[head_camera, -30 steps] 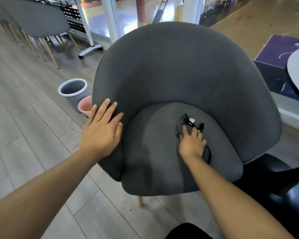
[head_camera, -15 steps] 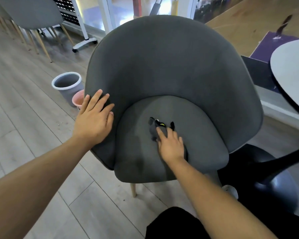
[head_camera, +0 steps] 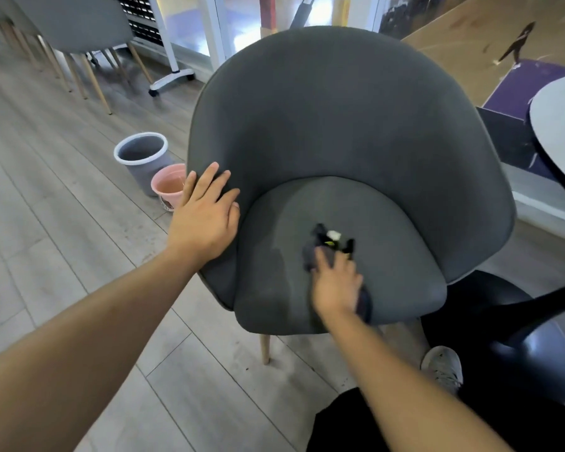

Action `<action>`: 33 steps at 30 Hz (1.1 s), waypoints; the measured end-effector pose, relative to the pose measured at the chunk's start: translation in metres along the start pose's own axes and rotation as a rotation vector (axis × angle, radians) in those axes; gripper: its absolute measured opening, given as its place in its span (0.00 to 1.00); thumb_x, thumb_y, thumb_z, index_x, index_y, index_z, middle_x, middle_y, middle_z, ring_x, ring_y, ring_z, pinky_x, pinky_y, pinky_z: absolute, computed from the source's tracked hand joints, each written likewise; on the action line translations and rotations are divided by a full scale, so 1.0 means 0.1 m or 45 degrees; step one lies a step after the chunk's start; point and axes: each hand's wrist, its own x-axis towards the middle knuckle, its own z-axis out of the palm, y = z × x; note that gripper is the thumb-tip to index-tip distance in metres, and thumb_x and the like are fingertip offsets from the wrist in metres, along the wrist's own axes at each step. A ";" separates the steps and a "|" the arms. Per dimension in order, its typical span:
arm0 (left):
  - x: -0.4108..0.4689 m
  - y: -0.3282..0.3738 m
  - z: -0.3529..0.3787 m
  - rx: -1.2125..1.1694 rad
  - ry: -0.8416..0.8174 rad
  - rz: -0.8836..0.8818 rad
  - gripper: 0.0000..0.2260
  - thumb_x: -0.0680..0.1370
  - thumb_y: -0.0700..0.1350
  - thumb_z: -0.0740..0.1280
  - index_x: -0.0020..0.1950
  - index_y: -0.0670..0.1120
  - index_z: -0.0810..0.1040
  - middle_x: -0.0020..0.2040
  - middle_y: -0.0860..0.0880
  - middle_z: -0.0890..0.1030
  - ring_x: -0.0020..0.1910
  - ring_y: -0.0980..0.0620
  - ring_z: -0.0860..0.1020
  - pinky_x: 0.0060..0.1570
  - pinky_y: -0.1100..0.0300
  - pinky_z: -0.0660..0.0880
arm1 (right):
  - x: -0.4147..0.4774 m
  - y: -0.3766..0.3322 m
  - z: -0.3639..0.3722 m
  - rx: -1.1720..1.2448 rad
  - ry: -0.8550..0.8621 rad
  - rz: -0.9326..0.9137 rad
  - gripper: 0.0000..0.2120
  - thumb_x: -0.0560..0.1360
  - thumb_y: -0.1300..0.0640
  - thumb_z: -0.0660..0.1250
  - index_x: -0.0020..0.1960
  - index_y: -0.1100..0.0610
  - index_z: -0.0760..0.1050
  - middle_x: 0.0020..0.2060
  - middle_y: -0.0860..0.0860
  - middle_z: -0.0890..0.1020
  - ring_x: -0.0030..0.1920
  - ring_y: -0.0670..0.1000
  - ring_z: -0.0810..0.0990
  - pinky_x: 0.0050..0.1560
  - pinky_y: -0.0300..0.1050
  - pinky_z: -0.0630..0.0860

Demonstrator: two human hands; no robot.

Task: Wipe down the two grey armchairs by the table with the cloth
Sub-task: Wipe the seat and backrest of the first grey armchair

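Daylight enters from the glazing (head_camera: 242, 21) at top, blown out to white there, leaving the grey armchair (head_camera: 340, 119) evenly and softly lit with a faint sheen on its seat. Motion blur smears the right hand (head_camera: 336, 285) and the dark cloth (head_camera: 327, 246) under it; the left hand (head_camera: 206, 216) is sharper. Wide-angle distortion bends the floor (head_camera: 62, 223) planks and stretches both forearms at the edges; the black base (head_camera: 535, 353) at lower right sits in deep shadow with a dull highlight.
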 end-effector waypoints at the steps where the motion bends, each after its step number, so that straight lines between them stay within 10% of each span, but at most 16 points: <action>1: 0.00 0.00 0.01 -0.003 0.003 0.001 0.22 0.83 0.51 0.53 0.67 0.44 0.81 0.75 0.45 0.72 0.80 0.45 0.59 0.80 0.43 0.51 | -0.18 -0.33 0.10 0.011 -0.034 -0.089 0.25 0.80 0.50 0.57 0.77 0.43 0.60 0.72 0.58 0.66 0.65 0.61 0.67 0.60 0.58 0.66; 6: 0.00 -0.04 0.03 -0.011 0.043 0.014 0.21 0.83 0.50 0.54 0.66 0.43 0.81 0.74 0.45 0.73 0.80 0.45 0.60 0.80 0.44 0.50 | -0.77 -1.24 0.31 0.077 -0.180 -0.363 0.28 0.72 0.53 0.66 0.72 0.48 0.68 0.63 0.59 0.73 0.58 0.61 0.71 0.54 0.58 0.72; 11: 0.00 -0.02 0.03 -0.028 0.043 0.012 0.21 0.84 0.50 0.54 0.66 0.43 0.81 0.75 0.44 0.73 0.81 0.45 0.59 0.80 0.47 0.46 | -0.40 -0.49 0.23 -0.071 0.003 -0.648 0.24 0.75 0.46 0.66 0.71 0.44 0.68 0.59 0.56 0.75 0.54 0.58 0.75 0.49 0.53 0.72; 21: -0.01 -0.02 -0.01 -0.045 -0.007 -0.018 0.22 0.84 0.51 0.52 0.68 0.44 0.79 0.75 0.46 0.72 0.81 0.47 0.58 0.81 0.46 0.48 | 0.16 1.46 -0.29 -0.170 0.149 -0.157 0.26 0.77 0.46 0.67 0.74 0.48 0.68 0.62 0.60 0.75 0.59 0.64 0.75 0.52 0.59 0.73; 33: -0.01 -0.02 -0.06 -0.129 -0.005 -0.003 0.22 0.85 0.51 0.52 0.70 0.45 0.78 0.75 0.47 0.73 0.80 0.47 0.61 0.80 0.43 0.53 | 0.43 1.81 -0.30 -0.084 0.295 -0.046 0.27 0.75 0.51 0.70 0.73 0.53 0.70 0.63 0.65 0.73 0.60 0.68 0.72 0.56 0.64 0.71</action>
